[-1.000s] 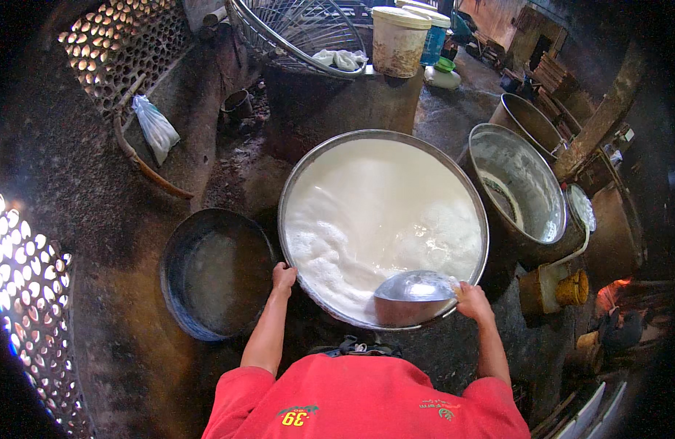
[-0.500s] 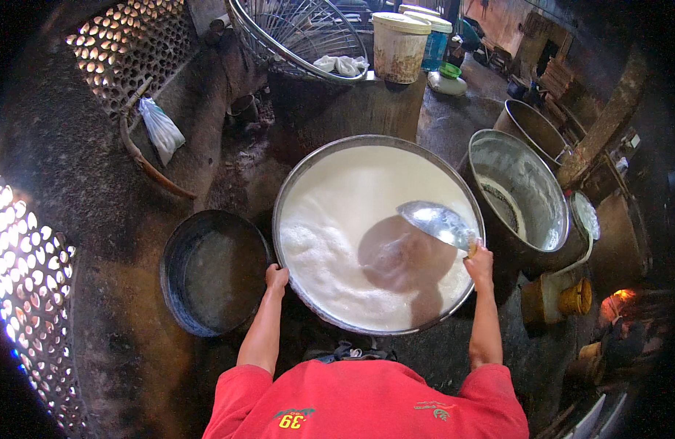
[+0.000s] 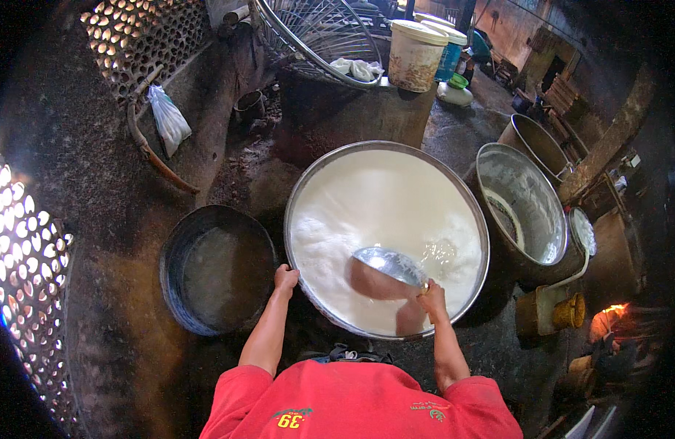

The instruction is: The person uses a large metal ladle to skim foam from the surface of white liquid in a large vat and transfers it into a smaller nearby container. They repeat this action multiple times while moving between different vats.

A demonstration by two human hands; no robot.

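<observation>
A wide round metal vat [image 3: 486, 245] stands in front of me, full of milky white liquid [image 3: 381, 183] with foam along the left and near parts. My right hand [image 3: 433, 301] is closed round the short handle of a broad, shiny metal scoop [image 3: 387, 264]. Its bowl sits low over the near middle of the liquid, with a brownish shadow beside it. I cannot tell whether the bowl touches the surface. At the vat's left side, my left hand [image 3: 287, 279] grips the rim.
A dark round basin [image 3: 170, 289] stands on the left. To the right are a deep metal pot [image 3: 484, 157], a long-handled ladle [image 3: 585, 233], a yellow container [image 3: 569, 311] and a fire [image 3: 608, 318]. Beyond the vat, a ledge [image 3: 352, 121] bears a stained bucket [image 3: 416, 55] and a wire frame [image 3: 315, 36].
My right hand has swept the scoop leftward and nearer to me across the vat. Bubbles now show where it was. My left hand stays on the rim; the whole view has shifted slightly.
</observation>
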